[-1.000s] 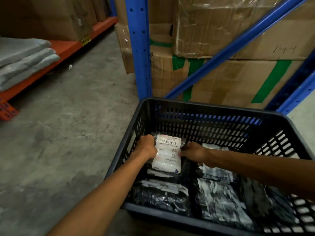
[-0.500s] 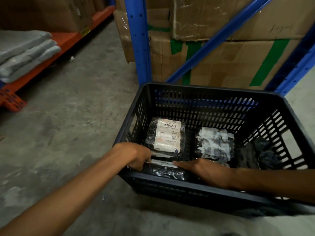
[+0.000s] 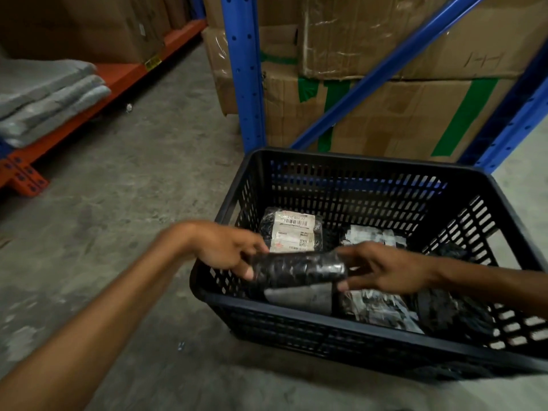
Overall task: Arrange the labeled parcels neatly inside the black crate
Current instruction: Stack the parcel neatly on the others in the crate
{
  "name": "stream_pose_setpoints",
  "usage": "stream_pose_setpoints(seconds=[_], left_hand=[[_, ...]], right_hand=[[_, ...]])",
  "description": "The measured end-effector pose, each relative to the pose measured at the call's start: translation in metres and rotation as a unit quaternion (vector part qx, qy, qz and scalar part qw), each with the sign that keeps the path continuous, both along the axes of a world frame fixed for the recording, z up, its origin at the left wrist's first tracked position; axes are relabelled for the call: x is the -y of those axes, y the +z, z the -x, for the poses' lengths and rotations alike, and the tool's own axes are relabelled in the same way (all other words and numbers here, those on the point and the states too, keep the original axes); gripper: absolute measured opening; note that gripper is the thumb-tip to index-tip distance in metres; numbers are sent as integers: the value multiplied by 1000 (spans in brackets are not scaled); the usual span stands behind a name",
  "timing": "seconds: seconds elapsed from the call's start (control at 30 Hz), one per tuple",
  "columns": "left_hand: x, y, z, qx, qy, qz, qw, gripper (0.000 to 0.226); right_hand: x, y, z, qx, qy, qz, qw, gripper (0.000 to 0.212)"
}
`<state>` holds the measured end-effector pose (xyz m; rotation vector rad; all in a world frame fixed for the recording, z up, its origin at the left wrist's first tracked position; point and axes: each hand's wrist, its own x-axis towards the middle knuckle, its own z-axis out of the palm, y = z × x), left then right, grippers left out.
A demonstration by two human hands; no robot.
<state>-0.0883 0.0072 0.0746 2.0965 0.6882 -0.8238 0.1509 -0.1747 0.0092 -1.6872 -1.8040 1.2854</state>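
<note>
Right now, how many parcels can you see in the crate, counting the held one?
5, maybe more hidden. Held parcel between left hand and right hand; labeled parcel back left; white-labeled parcel back middle; near parcel front; dark parcel right, in the black crate.

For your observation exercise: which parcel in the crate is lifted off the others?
The black parcel held between the left hand and right hand; the others lie on the crate floor.

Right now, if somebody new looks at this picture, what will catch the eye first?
Probably the black crate on the concrete floor, with both hands lifting a black wrapped parcel over its near-left corner, left hand and right hand at either end. Behind it, a parcel's white barcode label stands out.
</note>
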Motion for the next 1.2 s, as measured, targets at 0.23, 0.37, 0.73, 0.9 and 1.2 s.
stream_pose_setpoints(seconds=[0.23,0.37,0.73,0.9,1.2], left_hand=[[-22,33,-1,314,283,122,898,29],[-5,6,-30,422,445,207,762,40],[-18,-59,-68,319,359,-15,877,63],[-41,-77,-86,272,337,-153,888,79],[-46,-100,-101,198,254,-286,903,51]], right_hand=[[-21,40,-33,-279,-206,35,937,45],[-34,29,-31,-324,-331,59,884,49],[-64,-13,-10,-223,-401,91,884,34],[-104,-34,-9,-178,-357,139,906,37],[-121,-54,-22,-65,-268,104,956,67]])
